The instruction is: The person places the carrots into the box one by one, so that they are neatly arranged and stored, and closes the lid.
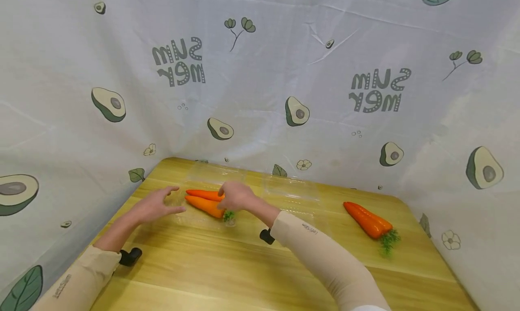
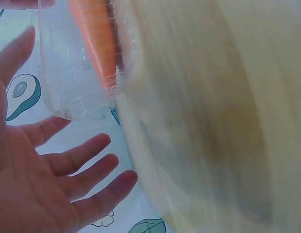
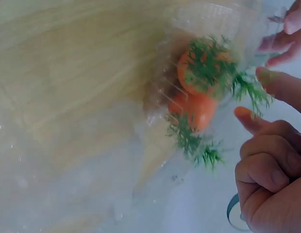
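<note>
Two orange carrots [image 1: 205, 206] with feathery green tops lie side by side in a clear plastic container [image 2: 68, 92] on the table's left side. My left hand [image 1: 156, 205] is beside the container's left end, near the carrots' pointed tips, with its fingers spread and nothing between them. Over the thick ends is my right hand [image 1: 236, 196]. In the right wrist view, its thumb and index finger stand apart close to the green tops [image 3: 211, 63], while the other fingers are curled in. Neither hand grips a carrot.
Another clear plastic container [image 1: 294, 198] sits right of the carrots, partly behind my right forearm. More orange carrot [image 1: 367, 219] with a green top lies on the table's right side. A patterned white cloth [image 1: 260, 85] hangs around the wooden table [image 1: 195, 275].
</note>
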A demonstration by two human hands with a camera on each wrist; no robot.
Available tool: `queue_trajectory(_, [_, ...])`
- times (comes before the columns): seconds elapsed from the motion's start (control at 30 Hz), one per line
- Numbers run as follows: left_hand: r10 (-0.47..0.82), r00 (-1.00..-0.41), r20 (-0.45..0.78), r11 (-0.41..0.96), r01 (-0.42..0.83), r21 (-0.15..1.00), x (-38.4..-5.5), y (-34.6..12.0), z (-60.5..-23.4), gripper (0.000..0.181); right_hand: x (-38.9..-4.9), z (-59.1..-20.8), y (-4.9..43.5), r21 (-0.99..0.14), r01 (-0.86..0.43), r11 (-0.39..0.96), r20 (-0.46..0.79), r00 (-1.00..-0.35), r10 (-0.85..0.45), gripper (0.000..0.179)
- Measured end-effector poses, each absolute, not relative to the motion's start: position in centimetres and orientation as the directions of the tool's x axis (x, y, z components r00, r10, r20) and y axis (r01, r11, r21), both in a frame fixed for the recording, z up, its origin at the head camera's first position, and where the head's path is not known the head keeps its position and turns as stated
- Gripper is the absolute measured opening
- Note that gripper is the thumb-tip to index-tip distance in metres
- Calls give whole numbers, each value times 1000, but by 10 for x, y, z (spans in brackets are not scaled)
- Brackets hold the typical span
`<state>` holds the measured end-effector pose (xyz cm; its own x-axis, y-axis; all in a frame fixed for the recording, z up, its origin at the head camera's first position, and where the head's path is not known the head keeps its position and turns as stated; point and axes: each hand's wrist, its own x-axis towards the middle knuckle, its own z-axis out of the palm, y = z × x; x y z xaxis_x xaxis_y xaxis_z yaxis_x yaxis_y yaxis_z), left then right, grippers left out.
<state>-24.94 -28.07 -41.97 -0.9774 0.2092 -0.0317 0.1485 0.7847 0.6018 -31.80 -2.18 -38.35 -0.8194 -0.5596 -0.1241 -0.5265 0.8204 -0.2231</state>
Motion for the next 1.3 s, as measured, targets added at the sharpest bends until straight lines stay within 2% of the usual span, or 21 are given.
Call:
queue_trajectory(0.03, [203,-979,-22,788,150,597,-252,-281,-418,85,-320,-381,-18,-245,-517,820,-100,-828,-552,37])
queue_trajectory(0.2, [169,-985,25,822,155,548,-270,-281,-409,76,-339,-375,1,-392,-435,810,4,-882,-472,37])
queue_trajectory(0.4, [168,-985,-35,843,125,523,-294,-284,-393,77,-365,-376,19,-400,-328,856,52,-941,-336,31])
queue_trajectory(0.6, [145,-982,-123,847,59,529,-316,-284,-383,74,-383,-377,22,-419,-234,877,-34,-961,-273,56])
queue_trajectory(0.83, [114,-973,-201,824,-21,567,-341,-287,-386,64,-391,-379,20,-463,-133,876,-133,-967,-217,41])
queue_trajectory(1.1, [107,-963,-247,805,-62,591,-354,-280,-391,60,-397,-389,17,-617,-20,787,-234,-950,-208,58])
queue_trajectory(1.3, [149,-950,-276,767,-66,639,-353,-278,-395,51,-399,-394,14,-649,3,761,-252,-944,-212,59])
